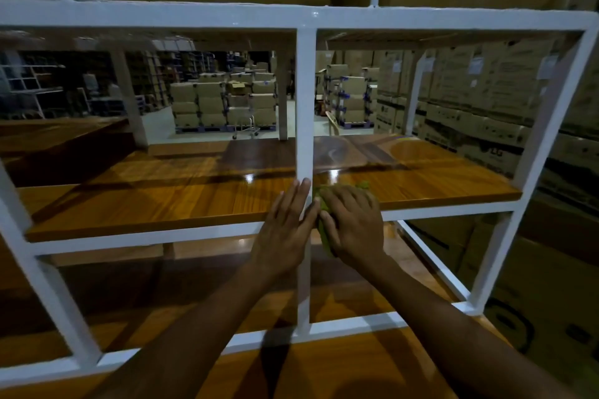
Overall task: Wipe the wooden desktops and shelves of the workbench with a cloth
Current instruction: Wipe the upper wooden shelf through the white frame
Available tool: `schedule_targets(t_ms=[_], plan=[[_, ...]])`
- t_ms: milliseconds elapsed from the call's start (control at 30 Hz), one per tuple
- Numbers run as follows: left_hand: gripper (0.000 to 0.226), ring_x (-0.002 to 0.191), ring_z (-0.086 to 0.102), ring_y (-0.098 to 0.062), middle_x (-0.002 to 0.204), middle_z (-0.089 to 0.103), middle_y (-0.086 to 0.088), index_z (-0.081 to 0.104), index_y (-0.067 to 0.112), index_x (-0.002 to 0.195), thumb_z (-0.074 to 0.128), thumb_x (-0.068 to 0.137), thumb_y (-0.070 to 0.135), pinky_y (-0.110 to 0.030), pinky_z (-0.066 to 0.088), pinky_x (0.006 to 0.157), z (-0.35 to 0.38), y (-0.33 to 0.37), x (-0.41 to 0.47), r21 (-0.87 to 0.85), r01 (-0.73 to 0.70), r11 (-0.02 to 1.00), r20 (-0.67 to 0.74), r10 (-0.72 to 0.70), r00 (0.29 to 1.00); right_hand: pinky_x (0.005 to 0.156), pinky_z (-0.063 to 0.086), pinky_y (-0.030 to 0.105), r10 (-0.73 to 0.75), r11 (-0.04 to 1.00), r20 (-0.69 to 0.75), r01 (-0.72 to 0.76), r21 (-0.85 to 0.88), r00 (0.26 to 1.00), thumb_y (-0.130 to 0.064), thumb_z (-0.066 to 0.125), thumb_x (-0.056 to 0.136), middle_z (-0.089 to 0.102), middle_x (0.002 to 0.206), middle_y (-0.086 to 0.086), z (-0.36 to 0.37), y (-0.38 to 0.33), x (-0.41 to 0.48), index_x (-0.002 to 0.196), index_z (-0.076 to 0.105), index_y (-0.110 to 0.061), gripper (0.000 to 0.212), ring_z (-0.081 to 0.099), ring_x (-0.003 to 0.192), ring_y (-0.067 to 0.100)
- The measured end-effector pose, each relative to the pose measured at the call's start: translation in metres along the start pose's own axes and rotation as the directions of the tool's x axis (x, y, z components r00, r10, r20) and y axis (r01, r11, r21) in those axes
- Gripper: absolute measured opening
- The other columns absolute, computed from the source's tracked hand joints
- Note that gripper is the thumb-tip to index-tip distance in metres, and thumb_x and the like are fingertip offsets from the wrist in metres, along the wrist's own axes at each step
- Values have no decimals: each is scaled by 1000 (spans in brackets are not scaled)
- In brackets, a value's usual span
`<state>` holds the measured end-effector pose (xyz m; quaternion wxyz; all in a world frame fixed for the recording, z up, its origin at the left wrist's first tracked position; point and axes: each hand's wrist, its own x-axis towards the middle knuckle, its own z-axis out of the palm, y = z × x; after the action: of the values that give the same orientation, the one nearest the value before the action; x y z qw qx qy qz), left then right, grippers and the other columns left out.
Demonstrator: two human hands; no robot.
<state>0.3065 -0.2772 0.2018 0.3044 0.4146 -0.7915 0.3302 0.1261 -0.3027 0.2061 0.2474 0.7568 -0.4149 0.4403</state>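
Note:
A wooden shelf (155,197) spans the white metal frame (304,100) of the workbench at mid height. My right hand (351,223) presses a green cloth (324,233) onto the shelf's front edge, just right of the frame's centre post. Most of the cloth is hidden under that hand. My left hand (285,230) lies flat with fingers together against the centre post, beside the right hand. Below them lies the wooden desktop (340,366), partly in the shadow of my arms.
Stacked cardboard boxes (486,113) stand close behind the frame on the right. More boxes on pallets (223,104) and shelving (29,87) fill the warehouse floor beyond. An upper wooden shelf (421,36) sits under the top white bar.

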Motion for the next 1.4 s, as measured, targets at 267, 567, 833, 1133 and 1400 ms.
schedule_targets(t_ms=[267, 567, 833, 1133, 1400], plan=[[57, 151, 5, -33, 161, 21, -14, 49, 4, 141, 54, 85, 14, -57, 9, 120, -6, 5, 16, 161, -63, 985, 33, 59, 998, 90, 44, 39, 126, 990, 169, -134, 39, 978, -35, 30, 96, 72, 99, 4, -16, -20, 31, 102, 71, -17, 45, 62, 93, 21], [57, 151, 2, -34, 151, 41, -17, 41, 5, 145, 49, 92, 27, -53, 3, 121, -1, 12, 16, 193, -68, 979, 18, 66, 998, 83, 50, 39, 234, 966, 271, -192, -173, 934, -42, 21, 96, 73, 103, 9, -26, 47, 37, 105, 72, -18, 56, 66, 91, 28], [56, 151, 14, -27, 154, 37, -14, 36, 11, 146, 41, 91, 25, -54, 12, 119, 0, 25, 18, -295, 118, 948, -135, -164, 977, 89, 48, 36, 24, 994, 374, -62, 88, 927, -44, 22, 100, 72, 113, 4, -27, 9, 43, 110, 70, -20, 54, 64, 103, 22], [46, 148, 21, -30, 134, 60, -15, 64, 4, 121, 50, 81, 23, -59, 12, 118, -17, 22, 29, 47, -15, 999, 106, 10, 994, 89, 49, 43, 194, 975, 450, -121, -185, 872, -47, 9, 93, 70, 119, 6, -12, 16, 54, 123, 65, -26, 67, 64, 105, 27], [37, 149, 19, -30, 126, 64, -16, 69, 6, 104, 46, 90, 32, -58, -2, 119, -34, 34, 46, 151, 29, 988, 243, -65, 968, 94, 46, 39, 204, 976, 443, -148, -158, 873, -47, 18, 97, 63, 135, 6, -31, 42, 45, 135, 60, -25, 61, 59, 118, 27]])
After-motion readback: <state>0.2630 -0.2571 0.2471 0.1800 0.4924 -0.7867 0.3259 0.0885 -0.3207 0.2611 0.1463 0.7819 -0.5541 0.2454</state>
